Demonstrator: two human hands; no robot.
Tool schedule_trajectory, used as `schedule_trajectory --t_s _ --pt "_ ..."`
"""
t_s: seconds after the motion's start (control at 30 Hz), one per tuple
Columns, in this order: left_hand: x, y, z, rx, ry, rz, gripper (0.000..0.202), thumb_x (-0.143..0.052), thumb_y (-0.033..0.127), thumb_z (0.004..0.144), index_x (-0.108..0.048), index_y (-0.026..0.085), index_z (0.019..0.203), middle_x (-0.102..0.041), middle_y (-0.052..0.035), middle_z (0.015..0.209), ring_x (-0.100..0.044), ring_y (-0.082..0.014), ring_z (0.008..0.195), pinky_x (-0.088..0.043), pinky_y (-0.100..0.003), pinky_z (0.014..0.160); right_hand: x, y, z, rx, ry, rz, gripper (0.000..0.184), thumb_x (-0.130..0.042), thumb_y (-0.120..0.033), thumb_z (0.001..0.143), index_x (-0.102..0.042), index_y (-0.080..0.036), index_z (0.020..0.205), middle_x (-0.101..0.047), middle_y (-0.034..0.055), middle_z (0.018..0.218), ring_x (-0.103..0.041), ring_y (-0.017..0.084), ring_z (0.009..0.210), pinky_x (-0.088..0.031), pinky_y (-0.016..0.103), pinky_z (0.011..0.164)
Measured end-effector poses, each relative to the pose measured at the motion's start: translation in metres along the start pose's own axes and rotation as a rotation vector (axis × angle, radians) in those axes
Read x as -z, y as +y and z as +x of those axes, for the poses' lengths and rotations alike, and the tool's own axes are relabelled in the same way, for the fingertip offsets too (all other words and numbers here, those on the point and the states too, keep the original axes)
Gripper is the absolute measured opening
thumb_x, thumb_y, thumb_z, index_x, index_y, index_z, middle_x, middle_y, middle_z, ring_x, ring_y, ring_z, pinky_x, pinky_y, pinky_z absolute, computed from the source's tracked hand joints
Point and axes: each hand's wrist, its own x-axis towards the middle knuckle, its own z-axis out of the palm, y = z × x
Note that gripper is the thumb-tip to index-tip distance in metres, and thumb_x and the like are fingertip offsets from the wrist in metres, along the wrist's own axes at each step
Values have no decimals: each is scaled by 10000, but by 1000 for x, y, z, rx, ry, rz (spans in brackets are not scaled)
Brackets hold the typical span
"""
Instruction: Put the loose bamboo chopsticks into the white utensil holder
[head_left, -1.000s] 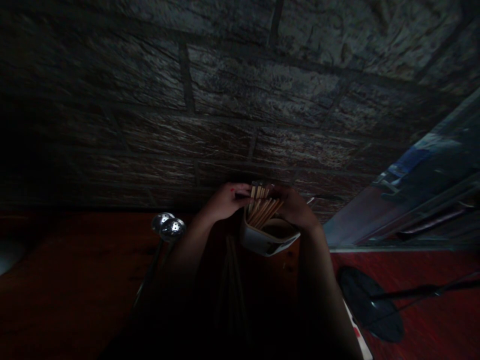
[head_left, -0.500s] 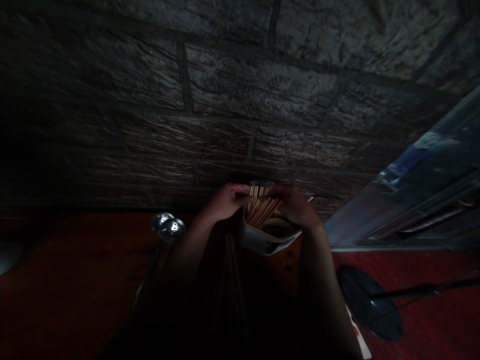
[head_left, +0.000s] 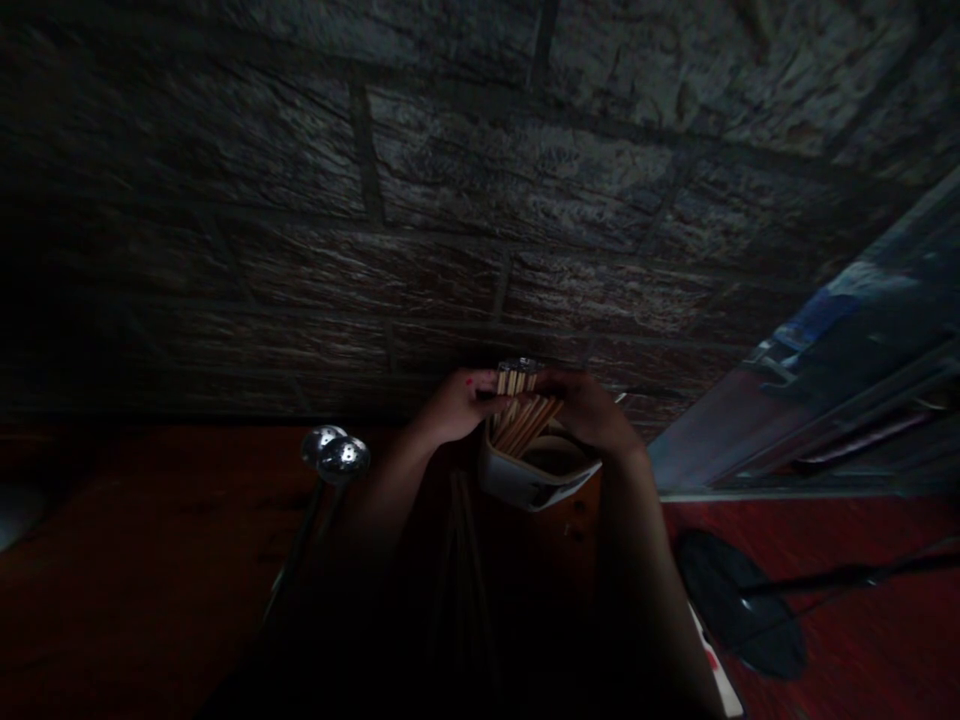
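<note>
A white holder [head_left: 525,482] stands on a dark red table [head_left: 150,560] against a stone wall. A bundle of wooden chopsticks [head_left: 519,412] sticks out of it, leaning toward the wall. My left hand [head_left: 456,405] grips the bundle from the left with its fingers curled round the tips. My right hand [head_left: 592,410] closes on the same bundle from the right. Both forearms run down into deep shadow.
Two perforated metal ladles [head_left: 334,455] lie left of my left arm, handles toward me. More chopsticks [head_left: 461,540] lie dimly on the table below the holder. A dark round skimmer [head_left: 739,605] with a long handle lies at the right. A glass pane [head_left: 825,390] stands at the right.
Both hands stay on the chopsticks; the left hand has shifted slightly right and up along the bundle. Little else differs.
</note>
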Motion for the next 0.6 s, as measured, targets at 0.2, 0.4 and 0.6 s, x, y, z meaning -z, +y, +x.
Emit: schedule_trajectory --t_s 0.2,0.4,0.6 --pt "-1 0 1 -5 -14 -6 268 -695 290 777 -742 146 998 -752 -115 1013 -668 -272 1027 -474 -429 941 3 -1 -1 -23 16 85 238 -708 -346 698 -677 -157 839 -699 30 771 -637 160 663 -515 302 690" --pt "-2 0 0 17 0 11 255 -707 270 767 -743 155 991 -759 -102 991 -682 -258 994 -472 -432 955 8 -1 -3 -32 -16 104 254 -751 -323 665 -704 -167 859 -719 34 816 -661 173 749 -518 299 730" --pt "-2 -1 0 25 33 -4 260 -732 262 740 -747 148 973 -756 -105 1002 -694 -249 951 -487 -409 933 9 1 -2 -21 36 94 267 -732 -347 697 -696 -158 882 -709 34 809 -643 159 723 -509 287 707"
